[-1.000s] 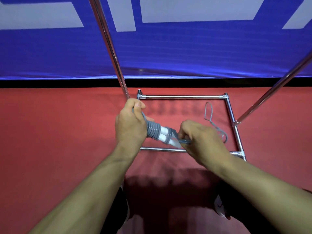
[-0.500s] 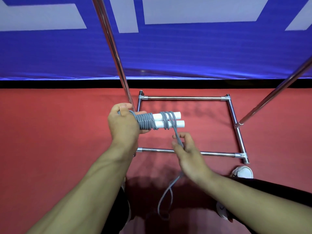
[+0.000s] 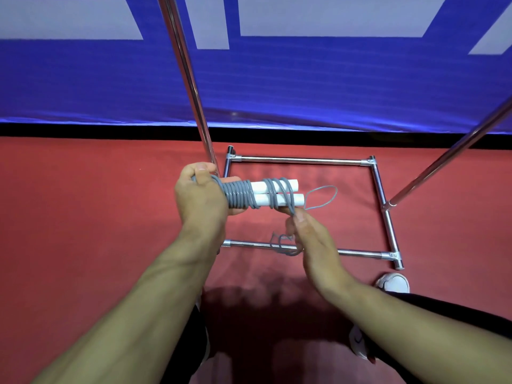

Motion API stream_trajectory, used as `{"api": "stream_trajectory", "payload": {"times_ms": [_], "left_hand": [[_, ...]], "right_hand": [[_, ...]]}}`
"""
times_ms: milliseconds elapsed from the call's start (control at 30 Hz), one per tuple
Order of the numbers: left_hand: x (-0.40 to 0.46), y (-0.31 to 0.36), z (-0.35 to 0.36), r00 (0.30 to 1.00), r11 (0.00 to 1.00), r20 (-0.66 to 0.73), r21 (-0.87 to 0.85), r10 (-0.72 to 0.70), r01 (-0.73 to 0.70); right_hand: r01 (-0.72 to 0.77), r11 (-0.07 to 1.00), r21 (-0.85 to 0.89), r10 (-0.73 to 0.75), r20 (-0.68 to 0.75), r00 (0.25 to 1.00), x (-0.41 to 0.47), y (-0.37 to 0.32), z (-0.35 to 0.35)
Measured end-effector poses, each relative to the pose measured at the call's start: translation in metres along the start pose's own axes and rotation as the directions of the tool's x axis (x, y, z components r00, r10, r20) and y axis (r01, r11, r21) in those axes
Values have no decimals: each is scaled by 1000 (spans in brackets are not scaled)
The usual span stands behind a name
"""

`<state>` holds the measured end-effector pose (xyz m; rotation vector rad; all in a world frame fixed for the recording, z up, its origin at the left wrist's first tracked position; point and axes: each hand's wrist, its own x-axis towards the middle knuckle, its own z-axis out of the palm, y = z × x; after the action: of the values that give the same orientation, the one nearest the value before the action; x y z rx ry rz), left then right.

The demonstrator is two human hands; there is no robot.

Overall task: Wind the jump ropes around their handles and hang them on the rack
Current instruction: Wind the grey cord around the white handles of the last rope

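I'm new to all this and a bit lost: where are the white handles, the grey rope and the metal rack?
white handles [image 3: 288, 186], head view, on the bare end of the upper handle.
grey rope [image 3: 238, 194], head view, on the tight coils beside the left hand.
metal rack [image 3: 302, 161], head view, on the far floor bar.

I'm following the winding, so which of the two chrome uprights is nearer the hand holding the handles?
The left chrome upright, passing right behind the left hand; the slanted right one stands apart.
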<state>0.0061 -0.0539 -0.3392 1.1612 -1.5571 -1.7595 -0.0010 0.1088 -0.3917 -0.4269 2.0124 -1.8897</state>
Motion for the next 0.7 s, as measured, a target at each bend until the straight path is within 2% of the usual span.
{"api": "stream_trajectory", "payload": {"times_ms": [33, 100, 233, 300, 367, 433, 500, 600, 700], "left_hand": [[0, 1, 0, 1000, 1000, -1, 2, -5, 5], [0, 0, 0, 1000, 1000, 2, 12, -3, 3], [-3, -3, 1, 1000, 999, 1, 34, 11, -11], [-6, -2, 3, 1000, 999, 1, 33, 0, 0], [-10, 0, 5, 1000, 1000, 11, 26, -9, 8], [-13, 0, 7, 999, 1000, 29, 9, -22, 22], [-17, -2, 8, 998, 999, 45, -13, -48, 48], [-22, -7, 9, 992, 996, 88, -12, -90, 91], [-24, -10, 10, 990, 995, 135, 94, -43, 31]], "right_hand": [[25, 999, -20, -26, -14, 1000, 1, 2, 0], [76, 983, -165, -77, 1, 997, 3, 7, -1], [147, 902, -405, -142, 43, 989, 8, 14, -6], [81, 950, -300, -63, 69, 996, 8, 12, -4], [-54, 998, -26, 57, 110, 992, 5, 7, 1], [-152, 971, 187, 135, 99, 986, 5, 3, 3], [-227, 921, 318, 205, 100, 974, 10, -1, 0], [-225, 919, 323, 205, 97, 974, 14, -6, 2], [-257, 930, 263, 242, 89, 966, 10, -9, 3]]}}
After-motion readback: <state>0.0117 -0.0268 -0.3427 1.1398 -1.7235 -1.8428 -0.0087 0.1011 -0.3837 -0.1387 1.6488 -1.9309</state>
